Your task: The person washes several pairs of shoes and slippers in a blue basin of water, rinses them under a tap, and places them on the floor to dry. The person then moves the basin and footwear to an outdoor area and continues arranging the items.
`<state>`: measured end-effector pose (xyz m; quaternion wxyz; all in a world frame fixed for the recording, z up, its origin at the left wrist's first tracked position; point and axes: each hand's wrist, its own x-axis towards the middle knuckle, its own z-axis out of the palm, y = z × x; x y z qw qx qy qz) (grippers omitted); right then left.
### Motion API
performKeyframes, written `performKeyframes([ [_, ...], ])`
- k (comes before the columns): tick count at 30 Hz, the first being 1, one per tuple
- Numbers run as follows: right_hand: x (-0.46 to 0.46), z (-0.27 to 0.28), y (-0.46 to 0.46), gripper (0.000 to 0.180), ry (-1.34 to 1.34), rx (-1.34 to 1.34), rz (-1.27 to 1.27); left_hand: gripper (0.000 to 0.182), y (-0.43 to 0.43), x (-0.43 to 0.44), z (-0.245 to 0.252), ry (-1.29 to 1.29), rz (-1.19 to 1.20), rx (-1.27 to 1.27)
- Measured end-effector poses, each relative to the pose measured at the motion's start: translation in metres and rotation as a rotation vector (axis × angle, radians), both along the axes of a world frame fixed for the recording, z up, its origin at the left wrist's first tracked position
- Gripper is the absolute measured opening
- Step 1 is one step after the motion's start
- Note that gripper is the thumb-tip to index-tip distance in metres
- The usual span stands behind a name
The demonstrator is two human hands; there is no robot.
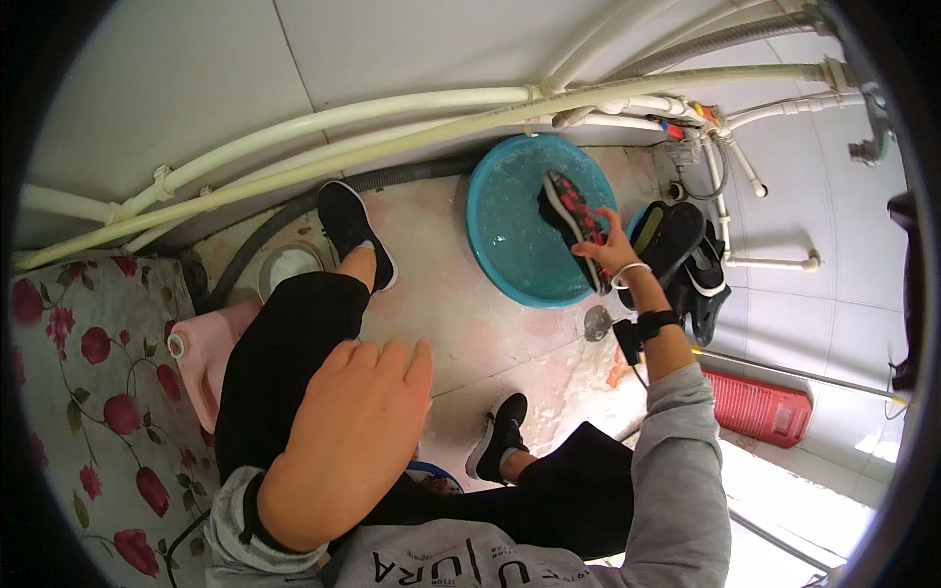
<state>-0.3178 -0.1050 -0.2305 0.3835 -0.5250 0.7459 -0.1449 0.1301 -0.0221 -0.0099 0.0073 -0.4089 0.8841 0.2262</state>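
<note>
A shoe with a black and red patterned upper and a pale midsole (575,213) lies on its side in a round teal plastic basin (481,257) of water. My right hand (612,246), with a white bracelet at the wrist, grips the shoe near one end, at the basin's right side. My left hand (382,382) is raised over my leg, back of the hand up; it touches no object that I can see, and its fingertips are hidden from view. More dark shoes (673,235) are piled just right of the basin.
White pipes (353,110) and a grey corrugated drain hose (412,174) run along the wall. A red plastic washboard (761,408) leans at the right. A pink jug (213,334), a round bowl (290,261) and a flowered cover (95,411) stand at the left. Suds wet the tiled floor (581,397).
</note>
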Motion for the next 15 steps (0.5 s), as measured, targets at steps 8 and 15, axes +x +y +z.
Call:
performKeyframes([
  [8, 0.039, -0.074, 0.009, 0.111, 0.349, 0.187, 0.152, 0.047, -0.014, -0.007, 0.006, -0.038, 0.007, 0.187],
  [15, 0.062, -0.087, -0.012, 0.112, 0.487, 0.295, 0.152, 0.052, -0.02, -0.003, 0.009, -0.108, 0.043, 0.224],
])
